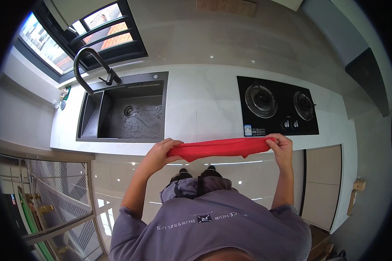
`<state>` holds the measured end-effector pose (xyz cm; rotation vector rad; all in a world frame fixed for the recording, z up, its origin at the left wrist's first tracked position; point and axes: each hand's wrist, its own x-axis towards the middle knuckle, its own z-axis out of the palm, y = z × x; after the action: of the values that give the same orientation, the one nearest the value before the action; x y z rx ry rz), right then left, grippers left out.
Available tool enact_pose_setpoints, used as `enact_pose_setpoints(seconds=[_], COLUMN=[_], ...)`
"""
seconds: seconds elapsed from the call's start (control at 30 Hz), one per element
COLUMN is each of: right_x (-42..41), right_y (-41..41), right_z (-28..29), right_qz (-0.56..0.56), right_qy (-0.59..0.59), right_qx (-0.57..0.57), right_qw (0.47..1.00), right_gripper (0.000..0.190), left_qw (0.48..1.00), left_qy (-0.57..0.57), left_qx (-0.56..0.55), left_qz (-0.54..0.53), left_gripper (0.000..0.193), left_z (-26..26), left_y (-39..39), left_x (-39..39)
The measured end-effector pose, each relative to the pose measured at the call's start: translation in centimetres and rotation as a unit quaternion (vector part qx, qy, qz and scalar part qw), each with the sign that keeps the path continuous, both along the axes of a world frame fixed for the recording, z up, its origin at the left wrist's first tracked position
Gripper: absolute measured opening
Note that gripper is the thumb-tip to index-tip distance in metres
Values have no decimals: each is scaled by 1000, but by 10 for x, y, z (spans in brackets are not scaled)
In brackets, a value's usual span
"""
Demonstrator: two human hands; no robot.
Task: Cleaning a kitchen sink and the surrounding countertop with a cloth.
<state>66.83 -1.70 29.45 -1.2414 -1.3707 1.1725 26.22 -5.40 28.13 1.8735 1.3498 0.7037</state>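
Observation:
A red cloth (220, 148) is stretched between my two hands, roughly level, in front of the counter's front edge. My left hand (163, 151) grips its left end, with the thumb below and the fingers above. At the right end, my right hand (277, 146) pinches the cloth between thumb and fingers, near the front edge of the gas hob. The cloth looks folded or bunched lengthwise, and its lower edge hangs a little unevenly.
A dark sink (130, 114) with water drops in its basin lies at the left, under a curved black faucet (94, 53). To the right, a black two-burner gas hob (277, 104) is set in the white countertop (201, 107). A glass-panelled door (58, 189) stands lower left.

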Motion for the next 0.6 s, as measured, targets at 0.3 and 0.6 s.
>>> enact_pose_setpoints(seconds=[0.3,0.6], right_x=[-11,6], right_y=[7,1], right_z=[-6,-14], right_qz=[31,23], right_qy=[24,26], right_qx=[-17,-3], right_qw=[999,999], right_gripper=[8,12], left_qw=[981,994], left_qy=[180,105], left_qx=[67,-1], left_qz=[3,34], left_gripper=[28,29], left_z=[-24,-15], left_y=[-5,-9], left_x=[-18,-16])
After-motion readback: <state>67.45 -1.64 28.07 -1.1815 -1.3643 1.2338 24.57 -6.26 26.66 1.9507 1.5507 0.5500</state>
